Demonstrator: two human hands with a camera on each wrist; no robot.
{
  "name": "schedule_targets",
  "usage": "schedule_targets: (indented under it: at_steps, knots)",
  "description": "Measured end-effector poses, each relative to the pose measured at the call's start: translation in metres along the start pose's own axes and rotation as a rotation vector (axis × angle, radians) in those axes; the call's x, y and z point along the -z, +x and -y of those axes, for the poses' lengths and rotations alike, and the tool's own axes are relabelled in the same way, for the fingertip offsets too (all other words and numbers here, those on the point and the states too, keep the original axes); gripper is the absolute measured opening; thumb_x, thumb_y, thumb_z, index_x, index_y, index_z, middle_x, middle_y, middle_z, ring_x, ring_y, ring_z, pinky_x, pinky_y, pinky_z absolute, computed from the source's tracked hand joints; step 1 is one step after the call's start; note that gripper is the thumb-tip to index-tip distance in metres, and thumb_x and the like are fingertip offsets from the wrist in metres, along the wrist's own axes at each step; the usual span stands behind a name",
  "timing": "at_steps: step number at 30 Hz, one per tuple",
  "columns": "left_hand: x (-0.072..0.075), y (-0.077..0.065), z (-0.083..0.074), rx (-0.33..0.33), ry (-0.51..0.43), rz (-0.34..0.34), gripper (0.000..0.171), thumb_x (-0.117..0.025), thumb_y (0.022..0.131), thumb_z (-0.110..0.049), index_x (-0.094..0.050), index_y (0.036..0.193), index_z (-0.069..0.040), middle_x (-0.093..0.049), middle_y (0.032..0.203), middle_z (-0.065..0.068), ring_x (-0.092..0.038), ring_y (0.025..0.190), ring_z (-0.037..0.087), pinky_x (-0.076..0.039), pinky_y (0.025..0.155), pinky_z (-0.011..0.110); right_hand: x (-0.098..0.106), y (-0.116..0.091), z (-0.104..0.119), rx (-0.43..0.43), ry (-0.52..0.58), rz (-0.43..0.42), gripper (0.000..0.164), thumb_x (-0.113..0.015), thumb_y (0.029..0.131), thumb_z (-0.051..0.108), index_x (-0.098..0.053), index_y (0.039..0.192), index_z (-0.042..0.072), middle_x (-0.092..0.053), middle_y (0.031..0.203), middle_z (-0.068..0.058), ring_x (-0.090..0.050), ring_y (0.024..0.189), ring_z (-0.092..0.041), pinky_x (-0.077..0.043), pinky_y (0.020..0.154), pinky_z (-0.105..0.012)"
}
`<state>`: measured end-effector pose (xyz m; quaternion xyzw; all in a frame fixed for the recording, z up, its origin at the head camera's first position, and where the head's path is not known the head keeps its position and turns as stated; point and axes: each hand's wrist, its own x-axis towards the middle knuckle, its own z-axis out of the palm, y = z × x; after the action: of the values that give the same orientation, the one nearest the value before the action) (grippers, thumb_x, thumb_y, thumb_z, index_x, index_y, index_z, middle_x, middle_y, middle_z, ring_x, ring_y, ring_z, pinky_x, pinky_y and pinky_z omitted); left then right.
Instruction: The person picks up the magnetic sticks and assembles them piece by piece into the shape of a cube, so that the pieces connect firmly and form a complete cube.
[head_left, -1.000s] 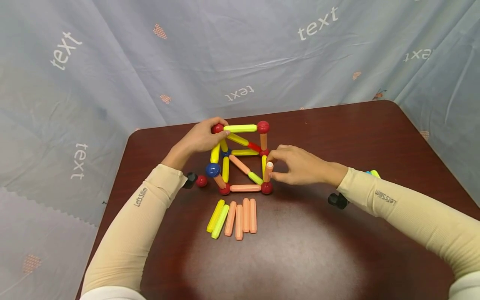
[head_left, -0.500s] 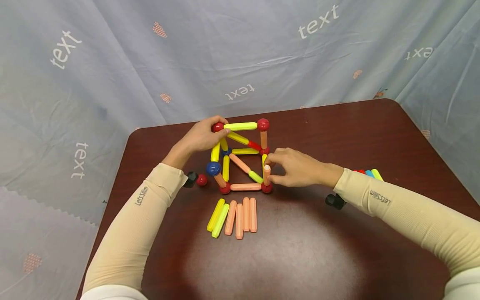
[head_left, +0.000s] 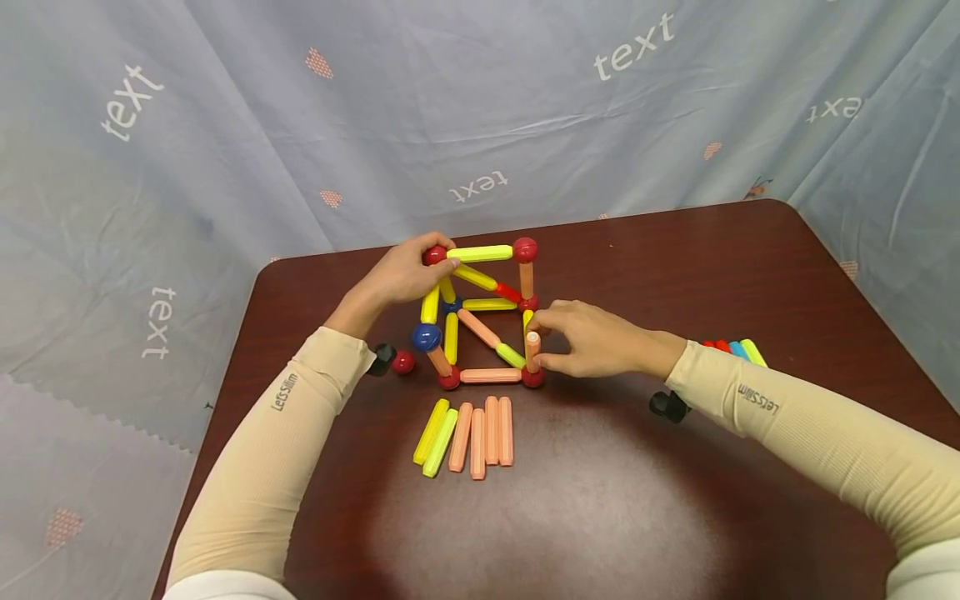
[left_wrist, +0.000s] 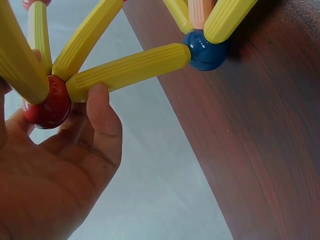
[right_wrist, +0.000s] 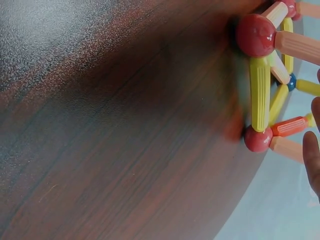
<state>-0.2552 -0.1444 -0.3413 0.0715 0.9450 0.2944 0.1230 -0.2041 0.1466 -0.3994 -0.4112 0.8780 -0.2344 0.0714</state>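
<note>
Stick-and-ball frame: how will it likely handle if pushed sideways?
The frame may twist or separate at its joints, since its sticks meet the balls end-on. Its straight, chunky sticks are probably stiff. It could feel light for its size, being mostly open gaps.

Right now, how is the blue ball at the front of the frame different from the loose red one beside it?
The blue ball is blue, while the loose red ball is red. The blue ball joins a yellow stick and a peach stick; the loose red ball has no stick showing. The blue ball sits up off the table, but the loose red ball rests on it. Both are round and shiny.
</note>
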Motion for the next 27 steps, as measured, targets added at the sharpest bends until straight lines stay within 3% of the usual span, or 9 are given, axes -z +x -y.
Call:
schedule_targets:
  at_steps: [9,15,19,23,27]
  knots:
    - [0.005,-0.002,0.000,-0.008,-0.003,-0.004,0.035,-0.055,0.105,-0.039,-0.056,0.135,-0.020,-0.062,0.116,0.013,-0.057,0.092,0.029,-0.046,0.078,0.037,0.020,-0.001,0.007,0.027,-0.097,-0.049,0.058,-0.077,0.088,0.048,-0.064,0.133,0.014,-0.070,0.124,0.001,-0.060,0.112,-0.020,-0.047,0.101,-0.044]
    - [0.008,-0.001,0.000,-0.025,-0.004,-0.004,0.035,-0.055,0.105,-0.037,-0.056,0.135,-0.019,-0.062,0.115,0.014,-0.057,0.091,0.029,-0.046,0.077,0.037,0.035,0.006,0.022,0.089,-0.185,-0.126,0.051,-0.074,0.091,0.047,-0.067,0.128,0.014,-0.071,0.117,0.001,-0.059,0.105,-0.018,-0.047,0.097,-0.040]
    - [0.005,0.001,0.001,-0.047,-0.014,-0.002,0.035,-0.055,0.105,-0.036,-0.057,0.135,-0.018,-0.062,0.114,0.013,-0.056,0.088,0.027,-0.046,0.075,0.035,0.039,0.018,0.025,0.113,-0.250,-0.237,0.039,-0.076,0.091,0.037,-0.069,0.120,0.012,-0.073,0.110,-0.001,-0.059,0.096,-0.020,-0.048,0.088,-0.040]
    - [0.003,0.001,0.003,-0.058,-0.014,-0.006,0.035,-0.056,0.105,-0.036,-0.057,0.134,-0.017,-0.062,0.111,0.013,-0.056,0.085,0.026,-0.046,0.073,0.034,0.046,0.035,0.019,0.053,-0.340,-0.343,0.030,-0.075,0.093,0.029,-0.069,0.117,0.010,-0.071,0.106,-0.004,-0.058,0.090,-0.025,-0.048,0.081,-0.040]
    - [0.000,-0.001,0.005,-0.060,-0.016,-0.009,0.032,-0.055,0.105,-0.035,-0.058,0.132,-0.017,-0.062,0.109,0.013,-0.055,0.082,0.026,-0.045,0.071,0.033,0.050,0.053,0.015,-0.061,-0.399,-0.321,0.037,-0.072,0.095,0.030,-0.067,0.126,0.010,-0.068,0.118,-0.010,-0.060,0.097,-0.030,-0.051,0.081,-0.043]
